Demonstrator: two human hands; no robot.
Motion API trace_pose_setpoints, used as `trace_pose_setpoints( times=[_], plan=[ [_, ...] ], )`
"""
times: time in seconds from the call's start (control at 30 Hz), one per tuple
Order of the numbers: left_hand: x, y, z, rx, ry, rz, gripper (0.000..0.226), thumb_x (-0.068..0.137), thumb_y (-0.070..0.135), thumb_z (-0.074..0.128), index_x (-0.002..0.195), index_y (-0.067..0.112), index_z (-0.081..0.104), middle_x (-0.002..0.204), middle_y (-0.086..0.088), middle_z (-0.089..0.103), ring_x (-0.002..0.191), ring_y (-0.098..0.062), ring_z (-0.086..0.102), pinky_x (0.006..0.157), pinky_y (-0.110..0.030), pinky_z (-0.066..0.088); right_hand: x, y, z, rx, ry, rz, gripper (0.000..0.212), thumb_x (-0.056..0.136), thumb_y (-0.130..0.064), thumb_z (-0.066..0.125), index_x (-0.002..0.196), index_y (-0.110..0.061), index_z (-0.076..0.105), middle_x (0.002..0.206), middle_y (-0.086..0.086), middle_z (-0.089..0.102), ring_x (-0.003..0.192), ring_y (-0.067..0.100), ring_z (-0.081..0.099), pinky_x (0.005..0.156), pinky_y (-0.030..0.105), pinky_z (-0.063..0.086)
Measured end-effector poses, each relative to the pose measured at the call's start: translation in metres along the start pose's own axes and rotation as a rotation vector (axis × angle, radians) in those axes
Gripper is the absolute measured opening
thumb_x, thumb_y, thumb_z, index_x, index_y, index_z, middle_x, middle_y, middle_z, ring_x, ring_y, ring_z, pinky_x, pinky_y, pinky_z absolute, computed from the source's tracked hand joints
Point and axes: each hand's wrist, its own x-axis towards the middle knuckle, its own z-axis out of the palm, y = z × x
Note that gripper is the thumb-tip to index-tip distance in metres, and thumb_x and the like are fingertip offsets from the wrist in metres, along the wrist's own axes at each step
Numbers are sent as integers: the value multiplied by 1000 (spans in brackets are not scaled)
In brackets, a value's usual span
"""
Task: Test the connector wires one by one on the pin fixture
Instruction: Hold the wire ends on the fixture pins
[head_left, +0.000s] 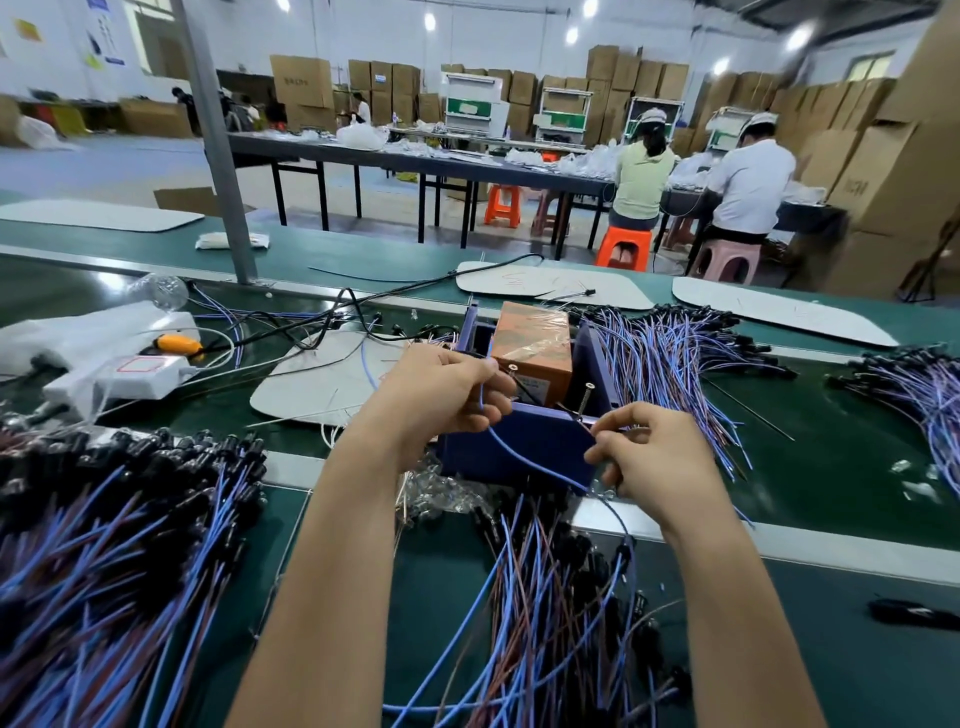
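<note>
Left grip: the left hand (441, 395) is pinching one blue wire (524, 460) between thumb and curled fingers, holding its upper end close to the rear pin (513, 370).
Right grip: the right hand (654, 452) is closing narrowly on a thin lead end beside the front pin (587, 397); I cannot tell whether it is touching.
Wire: it is sagging from the left grip across the front wall of the pin fixture (550, 436) and trailing down past the right wrist towards the near pile (545, 597).
Fixture: the purple box is sitting on the green counter (831, 467) between the hands, housing an orange block (535, 343).
Step in hand: judging by the pose, one piece is being presented to the pins, an end to each.
Next move: it is likely calling for steady contact on both pins at once, then setting this piece aside and drawing a single fresh one without dragging its neighbours.
Around: more bundles are lying at the left (104, 519) and behind the fixture at the right (670, 353).
</note>
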Motion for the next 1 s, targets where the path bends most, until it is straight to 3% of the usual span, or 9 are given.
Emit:
trace_pose_setpoints(
  times=[0.2, 0.4, 0.57, 0.7, 1.0],
  plan=[
    [-3, -4, 3, 219, -89, -130, 23, 90, -1, 47, 89, -14, 67, 67, -17, 63, 42, -11, 54, 43, -16, 47, 1, 1, -3, 14, 39, 1, 24, 88, 3, 55, 75, -15, 63, 62, 4, 69, 40, 8, 51, 47, 25, 40],
    [0, -7, 6, 270, -70, -129, 23, 93, -3, 45, 97, -17, 62, 67, -18, 58, 37, -11, 52, 42, -17, 48, 4, 1, -8, -10, 102, -40, 25, 88, 1, 55, 75, -18, 63, 57, -1, 68, 36, 2, 50, 45, 22, 38],
    [4, -11, 7, 296, -64, -147, 23, 91, -6, 43, 97, -19, 61, 66, -19, 58, 36, -12, 50, 43, -17, 49, 4, 3, -2, -14, 57, -36, 25, 87, 3, 55, 73, -17, 63, 66, 6, 70, 35, 2, 48, 48, 21, 38],
    [7, -15, 7, 321, -55, -167, 22, 90, -6, 43, 94, -18, 61, 65, -19, 58, 37, -14, 51, 44, -19, 50, 5, 6, -2, -4, 57, -41, 25, 86, 3, 56, 72, -16, 64, 62, 4, 68, 36, 4, 48, 48, 22, 39],
    [14, -20, 14, 317, -81, -221, 20, 91, -5, 45, 87, -11, 63, 47, -8, 59, 37, -14, 54, 42, -19, 49, 4, 7, -4, -11, 38, -32, 26, 87, 1, 56, 72, -18, 63, 61, 3, 68, 38, 4, 49, 42, 18, 37]
  ],
)
